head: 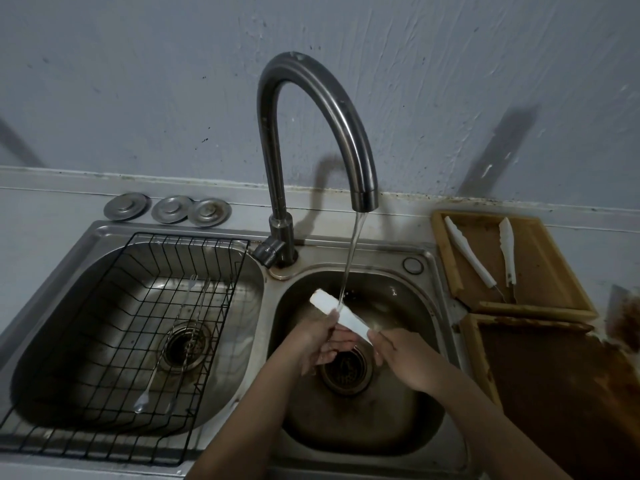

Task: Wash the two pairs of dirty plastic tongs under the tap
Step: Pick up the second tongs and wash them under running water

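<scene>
White tongs (341,315) held over right sink basin (408,420), under tap (363,194) stream. Left hand (320,342) and right hand (403,358) both grip them. Second tongs (485,259) lie in wooden tray (554,271) on table, well apart.

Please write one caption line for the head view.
Both hands hold white tongs under the running tap; another pair waits on the tray.
</scene>
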The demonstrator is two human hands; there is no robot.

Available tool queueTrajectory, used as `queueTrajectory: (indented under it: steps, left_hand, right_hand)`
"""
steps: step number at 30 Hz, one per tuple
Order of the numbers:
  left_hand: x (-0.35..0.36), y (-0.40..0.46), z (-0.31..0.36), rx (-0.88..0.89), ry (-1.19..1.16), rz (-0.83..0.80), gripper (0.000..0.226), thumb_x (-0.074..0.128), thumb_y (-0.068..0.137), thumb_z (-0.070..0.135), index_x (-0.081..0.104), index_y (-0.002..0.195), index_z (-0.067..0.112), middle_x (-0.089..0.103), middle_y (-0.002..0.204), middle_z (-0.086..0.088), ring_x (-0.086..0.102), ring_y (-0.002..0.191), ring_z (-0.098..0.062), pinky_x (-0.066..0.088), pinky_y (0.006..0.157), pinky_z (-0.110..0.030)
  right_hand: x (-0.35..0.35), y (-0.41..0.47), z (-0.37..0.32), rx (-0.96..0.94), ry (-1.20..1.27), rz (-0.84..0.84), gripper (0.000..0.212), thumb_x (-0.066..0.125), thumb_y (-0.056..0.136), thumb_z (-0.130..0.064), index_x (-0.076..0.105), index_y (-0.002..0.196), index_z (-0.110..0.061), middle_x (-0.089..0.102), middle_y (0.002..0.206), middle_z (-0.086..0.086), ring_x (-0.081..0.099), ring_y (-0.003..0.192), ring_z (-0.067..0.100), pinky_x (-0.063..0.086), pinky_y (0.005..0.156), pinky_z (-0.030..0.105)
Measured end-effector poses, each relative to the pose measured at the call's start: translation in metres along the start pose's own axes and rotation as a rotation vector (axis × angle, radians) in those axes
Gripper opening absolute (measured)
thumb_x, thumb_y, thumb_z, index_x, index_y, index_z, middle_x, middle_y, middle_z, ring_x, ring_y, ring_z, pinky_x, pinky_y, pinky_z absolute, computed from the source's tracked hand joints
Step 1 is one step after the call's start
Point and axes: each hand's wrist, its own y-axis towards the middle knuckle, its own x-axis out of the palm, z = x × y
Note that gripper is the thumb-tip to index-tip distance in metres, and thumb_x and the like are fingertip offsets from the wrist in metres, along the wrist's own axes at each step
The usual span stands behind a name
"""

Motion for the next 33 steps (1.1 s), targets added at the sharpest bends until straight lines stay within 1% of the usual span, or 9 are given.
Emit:
queueTrajectory:
  steps: [4,7,10,12,16,21,26,29,33]
  left_hand:
    - [-0.008,0.000,0.000,0.016,0.014,0.091,0.057,0.021,0.101,0.043,0.062,0.083,0.007,0.068,0.050,-0.002,0.059,0.043,-0.008,0.037,0.044,-0.019]
    - [-0.017,0.003,0.000,0.104,-0.021,0.218,0.050,0.034,0.098,0.044,0.060,0.084,0.003,0.059,0.042,-0.003,0.047,0.027,-0.008,0.031,0.032,-0.014]
    - [-0.031,0.007,-0.003,0.154,-0.003,0.285,0.047,0.045,0.096,0.041,0.065,0.077,0.002,0.057,0.039,0.000,0.045,0.029,-0.008,0.030,0.034,-0.016]
    - [-0.036,0.006,-0.004,0.173,-0.002,0.275,0.043,0.051,0.094,0.036,0.063,0.066,0.006,0.059,0.038,0.002,0.046,0.029,-0.005,0.029,0.033,-0.015]
    - [-0.030,0.000,-0.001,0.186,-0.003,0.235,0.040,0.052,0.094,0.035,0.064,0.068,0.006,0.062,0.051,-0.005,0.051,0.036,-0.009,0.031,0.035,-0.017]
    - [-0.022,-0.005,0.002,0.250,0.141,0.284,0.043,0.053,0.089,0.043,0.063,0.065,0.008,0.059,0.052,-0.005,0.051,0.041,-0.013,0.039,0.042,-0.020]
    - [-0.018,-0.005,0.006,0.206,0.284,0.285,0.052,0.037,0.099,0.034,0.056,0.058,0.008,0.055,0.048,-0.002,0.045,0.035,-0.009,0.032,0.041,-0.020]
    - [-0.013,-0.009,0.009,0.214,0.262,0.209,0.049,0.041,0.098,0.035,0.057,0.061,0.008,0.055,0.047,-0.001,0.045,0.034,-0.007,0.032,0.034,-0.015]
    - [-0.004,-0.011,0.010,0.254,0.260,0.137,0.046,0.048,0.095,0.032,0.057,0.057,0.008,0.052,0.042,-0.001,0.043,0.025,-0.003,0.028,0.029,-0.010]
  right_hand:
    - [0.004,-0.002,0.002,-0.043,-0.014,0.000,0.046,0.035,0.097,-0.038,0.058,0.062,-0.020,0.059,0.063,-0.005,0.055,0.060,0.005,0.039,0.064,0.013]
    - [0.003,-0.005,0.004,-0.061,-0.007,-0.008,0.044,0.037,0.097,-0.038,0.059,0.063,-0.019,0.057,0.060,-0.005,0.052,0.056,0.002,0.038,0.061,0.011]
    - [-0.005,-0.012,0.006,-0.088,-0.014,-0.023,0.044,0.038,0.097,-0.037,0.063,0.068,-0.014,0.054,0.056,-0.005,0.052,0.053,-0.003,0.037,0.060,0.011]
    - [-0.011,-0.015,0.008,-0.082,-0.007,-0.039,0.044,0.039,0.097,-0.036,0.065,0.072,-0.010,0.052,0.053,-0.006,0.052,0.052,-0.009,0.035,0.058,0.009]
    - [-0.017,-0.015,0.011,-0.058,-0.001,-0.051,0.046,0.041,0.096,-0.037,0.067,0.073,-0.008,0.052,0.050,-0.007,0.052,0.052,-0.012,0.036,0.059,0.008]
    - [-0.013,-0.014,0.013,-0.099,-0.049,-0.036,0.043,0.044,0.094,-0.042,0.060,0.061,-0.019,0.054,0.054,-0.004,0.055,0.058,-0.008,0.037,0.062,0.008]
    - [-0.018,-0.014,0.020,-0.098,-0.087,-0.024,0.041,0.045,0.092,-0.047,0.057,0.060,-0.025,0.058,0.058,-0.004,0.056,0.057,0.002,0.039,0.062,0.016]
    - [-0.027,-0.015,0.027,-0.074,-0.099,-0.037,0.037,0.049,0.089,-0.048,0.059,0.061,-0.027,0.061,0.063,-0.005,0.058,0.061,0.004,0.043,0.067,0.024]
    - [-0.027,-0.016,0.028,-0.097,-0.313,-0.167,0.034,0.051,0.086,-0.052,0.048,0.056,-0.036,0.049,0.062,-0.012,0.048,0.061,0.001,0.044,0.070,0.028]
